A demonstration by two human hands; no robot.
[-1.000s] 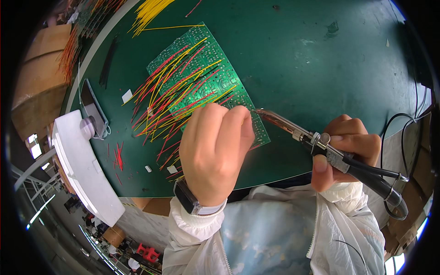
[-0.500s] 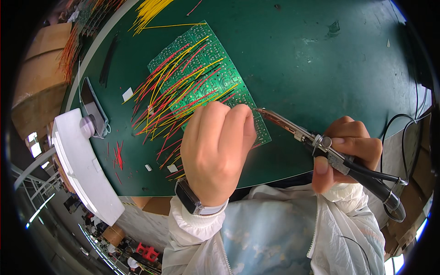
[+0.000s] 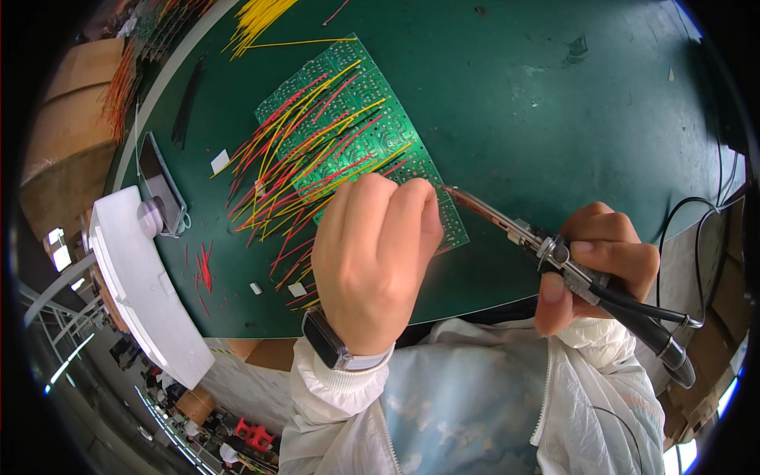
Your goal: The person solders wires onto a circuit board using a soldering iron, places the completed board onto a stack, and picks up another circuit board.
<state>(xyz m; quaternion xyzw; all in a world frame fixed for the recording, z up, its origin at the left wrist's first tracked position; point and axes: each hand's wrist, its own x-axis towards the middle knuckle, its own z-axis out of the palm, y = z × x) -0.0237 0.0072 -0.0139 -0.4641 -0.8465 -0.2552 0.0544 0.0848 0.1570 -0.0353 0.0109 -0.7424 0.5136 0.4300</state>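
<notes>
Nearest was the person's white jacket [image 3: 336, 404], below the circuit board [image 3: 392, 138]. A dark watch [image 3: 323, 340] sat on the left wrist. The left hand [image 3: 376, 265] was bent over the lower part of the board, with its fingers curled; their tips were hidden, so I cannot tell if its grip held something. The right hand [image 3: 606, 261], to the lower right of the board, had its grip closed around a soldering iron [image 3: 546, 247]. The tip of this iron pointed at the right edge of the board, just beside the left fingers; whether it touched the board, I could not see clearly.

The green board lay aslant on the dark green desk [image 3: 522, 119], partly under the left hand. Many red and yellow wires [image 3: 279, 176] spread across it and past its left edge. To the lower left of the board were short red wires [image 3: 205, 269], and farther out in this direction a white block [image 3: 150, 293]. A phone [image 3: 162, 186] leaned to the left of the board. Beyond the upper edge of the board was a bundle of yellow wires [image 3: 257, 28]. Farthest to the left of the board stood brown boxes [image 3: 75, 71].
</notes>
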